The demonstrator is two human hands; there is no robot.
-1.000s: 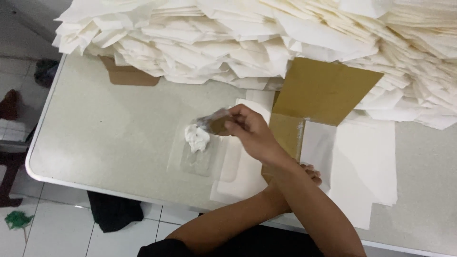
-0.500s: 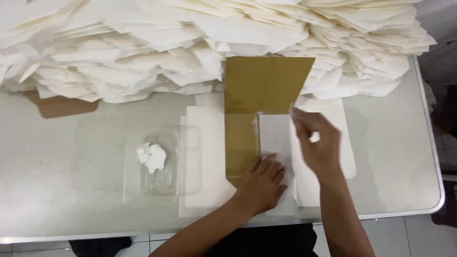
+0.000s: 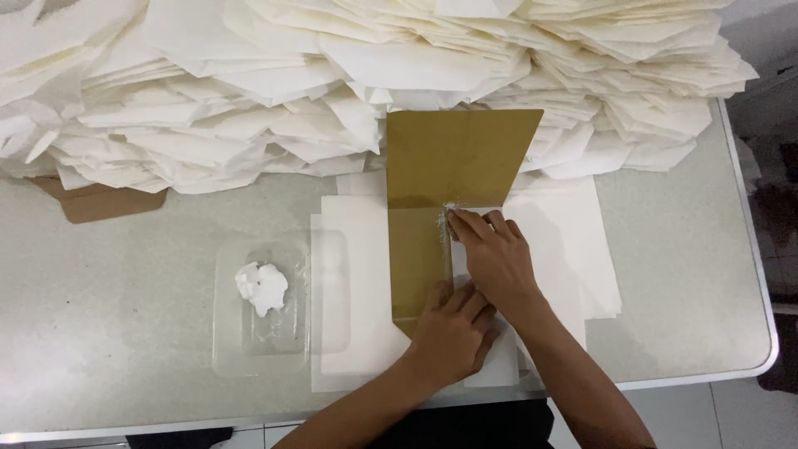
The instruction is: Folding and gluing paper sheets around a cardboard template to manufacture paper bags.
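1. Right hand (image 3: 497, 254) laid flat, fingers together and stretched out, gripping nothing – fingertips (image 3: 455, 221) pressing a smear of white paste (image 3: 443, 218) along the right edge of the brown card (image 3: 432, 216), just at its fold.
2. Left hand (image 3: 453, 333) spread palm-down, holding nothing either – resting on the lower end of the card and the white sheet (image 3: 357, 274) beneath, pinning both to the surface (image 3: 125, 333).
3. Card lying mid-surface on top of the sheets: lower half flat, upper half tilted up against the paper pile (image 3: 332, 83) behind.
4. Handling, as a judgement: card stiff enough to keep its crease and stand leaning, yet light and prone to slide; best held flat by pressing near the lower edge, away from the wet strip.
5. Sheets thin, limp, easily creased or shifted; likely to stick wherever paste touches. Best taken by a dry corner.
6. Paste soft and sticky, seemingly spread thin by fingertip.
7. Clear plastic tray (image 3: 249, 349) left of the sheets, shallow, holding one white lump of paste (image 3: 262, 287) in its upper part; otherwise only smears.
8. Brown scrap (image 3: 100, 204) poking out from under the pile at far left, well apart from both hands.
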